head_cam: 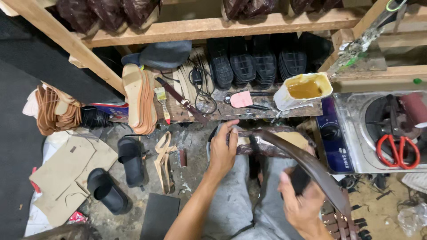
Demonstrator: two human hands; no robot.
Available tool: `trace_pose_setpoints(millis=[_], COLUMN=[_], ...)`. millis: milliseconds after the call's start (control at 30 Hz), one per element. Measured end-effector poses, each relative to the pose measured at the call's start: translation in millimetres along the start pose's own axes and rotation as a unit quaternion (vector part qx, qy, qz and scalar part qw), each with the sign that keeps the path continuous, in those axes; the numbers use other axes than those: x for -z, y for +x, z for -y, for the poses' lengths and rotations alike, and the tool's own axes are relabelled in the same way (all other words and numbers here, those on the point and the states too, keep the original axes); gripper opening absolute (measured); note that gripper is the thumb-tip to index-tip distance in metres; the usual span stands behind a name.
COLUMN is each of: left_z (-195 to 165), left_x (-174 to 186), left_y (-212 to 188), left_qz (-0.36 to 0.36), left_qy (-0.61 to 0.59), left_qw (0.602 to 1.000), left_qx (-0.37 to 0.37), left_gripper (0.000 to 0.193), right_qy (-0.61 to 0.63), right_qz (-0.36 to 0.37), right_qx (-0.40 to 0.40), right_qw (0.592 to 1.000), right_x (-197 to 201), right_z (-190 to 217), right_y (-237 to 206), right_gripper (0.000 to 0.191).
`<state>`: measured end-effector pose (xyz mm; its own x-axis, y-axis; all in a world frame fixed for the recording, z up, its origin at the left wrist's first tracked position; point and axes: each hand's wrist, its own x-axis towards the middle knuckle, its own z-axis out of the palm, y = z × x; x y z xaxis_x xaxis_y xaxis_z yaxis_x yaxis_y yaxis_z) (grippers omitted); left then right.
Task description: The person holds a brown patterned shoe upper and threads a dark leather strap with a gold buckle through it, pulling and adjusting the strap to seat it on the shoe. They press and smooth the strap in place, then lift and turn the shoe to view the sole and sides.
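My left hand (223, 150) presses down on a plastic-wrapped shoe form (271, 141) resting on my lap. My right hand (299, 200) grips the lower end of a long dark brown leather strap (307, 162), which arches from the shoe form down past my right knee. The hand looks blurred. My grey trousers (235, 200) fill the space below both hands.
A tub of yellow glue (304, 90) stands on the low wooden shelf (213, 113), beside black soles (255, 62), a brush (162, 103) and a stack of tan insoles (138, 98). Red scissors (397, 151) lie on a gas stove (356, 133) at right. Black sandals (116, 175) and cardboard (66, 173) cover the floor at left.
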<state>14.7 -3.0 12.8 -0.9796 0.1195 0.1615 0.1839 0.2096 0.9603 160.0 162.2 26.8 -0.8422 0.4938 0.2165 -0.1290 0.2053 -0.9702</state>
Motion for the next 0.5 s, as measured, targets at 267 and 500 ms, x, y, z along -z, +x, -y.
trace_pose_setpoints(millis=[267,500], left_z=[3.5,-2.9], left_x=[-0.5,4.4], left_y=[-1.9,-3.0], left_qz=[0.004,0.034], left_qy=[0.023,-0.002], left_qw=[1.0,0.999], left_qx=[-0.015,-0.002], left_gripper=[0.028,0.03], right_qy=[-0.253,-0.293], right_qz=[0.083,0.14], right_qx=[0.164,-0.261], right_qw=[0.95,0.909], right_x=[-11.0,-14.5], right_z=[26.7,1.2], right_y=[18.1,16.7], right_gripper=[0.051,0.039])
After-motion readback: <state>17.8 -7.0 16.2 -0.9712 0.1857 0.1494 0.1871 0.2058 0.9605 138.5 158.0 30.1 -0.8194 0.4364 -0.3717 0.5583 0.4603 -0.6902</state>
